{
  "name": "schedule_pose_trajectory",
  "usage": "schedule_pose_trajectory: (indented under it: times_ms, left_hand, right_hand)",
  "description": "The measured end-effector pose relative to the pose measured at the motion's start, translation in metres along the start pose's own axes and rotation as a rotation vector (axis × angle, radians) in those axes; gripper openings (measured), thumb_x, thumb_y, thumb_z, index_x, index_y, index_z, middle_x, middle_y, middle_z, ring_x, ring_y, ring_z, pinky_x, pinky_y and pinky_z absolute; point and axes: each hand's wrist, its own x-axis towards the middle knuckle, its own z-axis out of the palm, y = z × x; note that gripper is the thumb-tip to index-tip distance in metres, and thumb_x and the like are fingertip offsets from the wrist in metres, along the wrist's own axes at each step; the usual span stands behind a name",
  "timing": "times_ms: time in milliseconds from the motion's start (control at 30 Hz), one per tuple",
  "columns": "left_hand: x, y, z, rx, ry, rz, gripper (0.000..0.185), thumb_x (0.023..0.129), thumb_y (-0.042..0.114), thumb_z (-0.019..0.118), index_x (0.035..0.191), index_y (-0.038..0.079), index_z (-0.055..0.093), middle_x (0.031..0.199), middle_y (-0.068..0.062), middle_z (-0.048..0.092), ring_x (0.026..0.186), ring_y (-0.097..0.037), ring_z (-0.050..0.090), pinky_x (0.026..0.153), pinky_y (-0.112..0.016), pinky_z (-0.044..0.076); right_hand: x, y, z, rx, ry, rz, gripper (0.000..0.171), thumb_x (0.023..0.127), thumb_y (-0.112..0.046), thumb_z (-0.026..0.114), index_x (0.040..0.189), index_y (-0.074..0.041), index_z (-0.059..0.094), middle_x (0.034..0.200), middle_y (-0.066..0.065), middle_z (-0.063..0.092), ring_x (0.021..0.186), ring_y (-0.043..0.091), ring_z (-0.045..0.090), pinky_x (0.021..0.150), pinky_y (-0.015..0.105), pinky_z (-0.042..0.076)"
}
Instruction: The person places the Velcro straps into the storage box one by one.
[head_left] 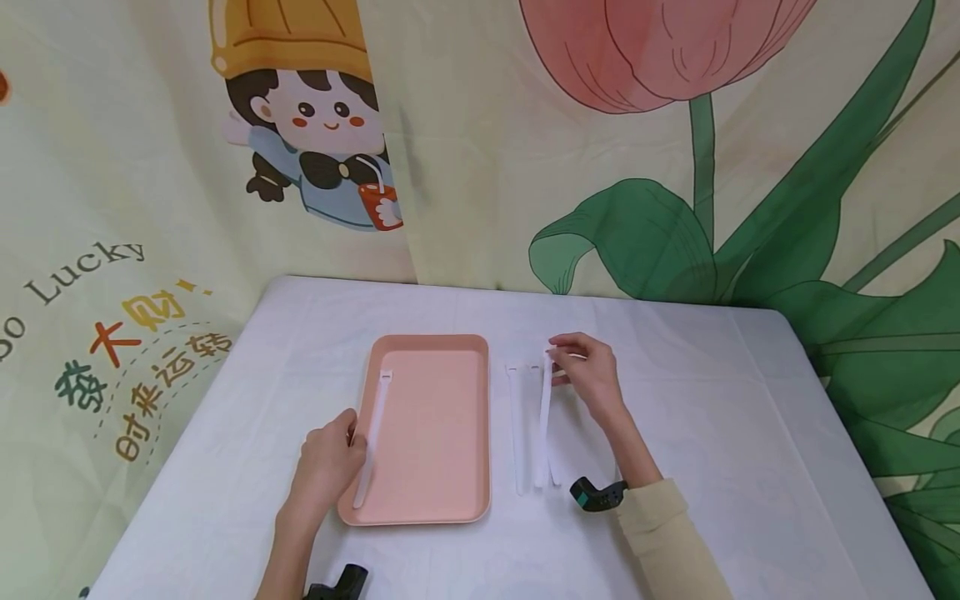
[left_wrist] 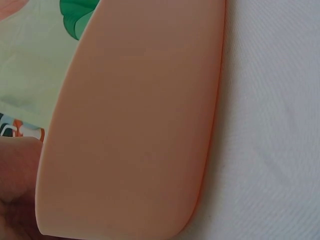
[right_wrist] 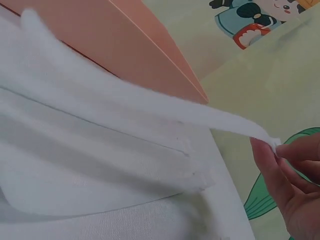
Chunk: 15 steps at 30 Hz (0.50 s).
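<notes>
White strap (head_left: 543,425) pinched at its far end between right hand (head_left: 588,372) fingertips (right_wrist: 280,150), lifted off the table (head_left: 750,433) just right of the pink tray (head_left: 442,433). Left hand (head_left: 330,462), fingers curled, gripping another strap (head_left: 372,433) along the tray's left edge. More straps (head_left: 516,433) lying flat between.

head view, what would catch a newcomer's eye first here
The pink tray sits mid-table on the white cloth, with one white strap lying along its left side, held by the left hand. To the tray's right, the right hand pinches the far end of another white strap, beside more straps lying flat.
</notes>
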Motion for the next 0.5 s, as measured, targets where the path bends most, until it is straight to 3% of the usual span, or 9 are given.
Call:
schedule_pose_trajectory:
  times_ms: [267,500]
  left_hand:
    - [0.0,0.001,0.0,0.002,-0.006,-0.008,0.014,0.095,0.002,0.051,0.082,0.005,0.047,0.063,-0.004,0.042,0.054,-0.016,0.041,0.047,-0.026,0.031]
    - [0.0,0.001,0.0,0.008,-0.006,-0.006,0.014,0.094,0.002,0.051,0.081,0.005,0.046,0.063,-0.004,0.042,0.054,-0.016,0.041,0.048,-0.027,0.031]
  right_hand:
    - [-0.003,-0.007,0.006,0.02,-0.01,-0.045,0.022,0.098,-0.011,0.068,0.119,-0.004,0.07,0.111,0.017,0.07,0.087,0.033,0.071,0.067,0.032,0.061]
    - [-0.005,-0.013,0.011,0.047,-0.031,-0.075,0.021,0.098,-0.011,0.068,0.118,-0.002,0.071,0.107,0.017,0.07,0.08,0.024,0.07,0.067,0.034,0.061]
